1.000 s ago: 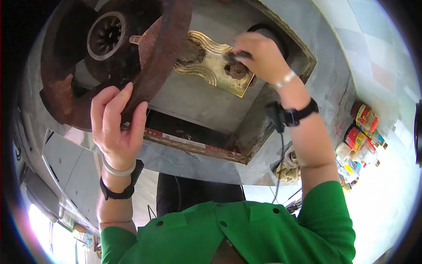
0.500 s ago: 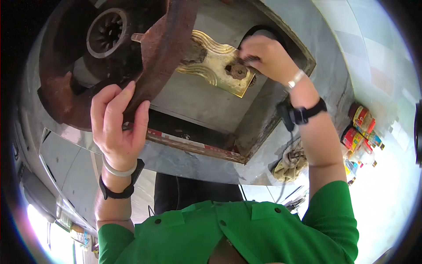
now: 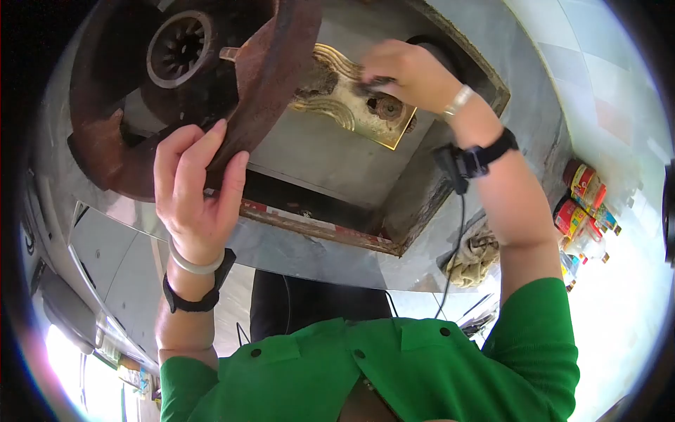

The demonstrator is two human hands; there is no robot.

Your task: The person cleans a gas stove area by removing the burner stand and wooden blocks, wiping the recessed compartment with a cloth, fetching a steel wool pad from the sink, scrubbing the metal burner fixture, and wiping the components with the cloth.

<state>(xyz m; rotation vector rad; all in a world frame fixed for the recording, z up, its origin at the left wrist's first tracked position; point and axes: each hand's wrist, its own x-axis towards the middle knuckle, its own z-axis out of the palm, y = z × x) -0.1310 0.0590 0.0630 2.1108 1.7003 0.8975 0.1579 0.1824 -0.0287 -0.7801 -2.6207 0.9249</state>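
My left hand (image 3: 200, 186) grips the lower edge of a rusty brown metal stove part (image 3: 264, 84), thumb on one side and fingers on the other. The part is tilted up, and a round slotted burner ring (image 3: 180, 49) shows inside it. Curled and smeared by motion, my right hand (image 3: 408, 70) holds a small dark thing whose kind I cannot make out. It is over the upper edge of a gold-coloured metal plate (image 3: 351, 102), which has wavy ridged sides, dark grime and a round fitting (image 3: 388, 107) near its end.
The plate lies over a rectangular counter opening (image 3: 401, 247) with worn, dirty edges. On the grey countertop (image 3: 330, 271) a crumpled cloth (image 3: 474, 259) lies by the opening. Jars (image 3: 583, 183) and bottles stand at the right. A cable (image 3: 462, 239) hangs from my right wrist.
My right hand has moved left along the gold plate with the dark thing in it. The left hand keeps its grip on the rusty part; the whole view has shifted slightly.
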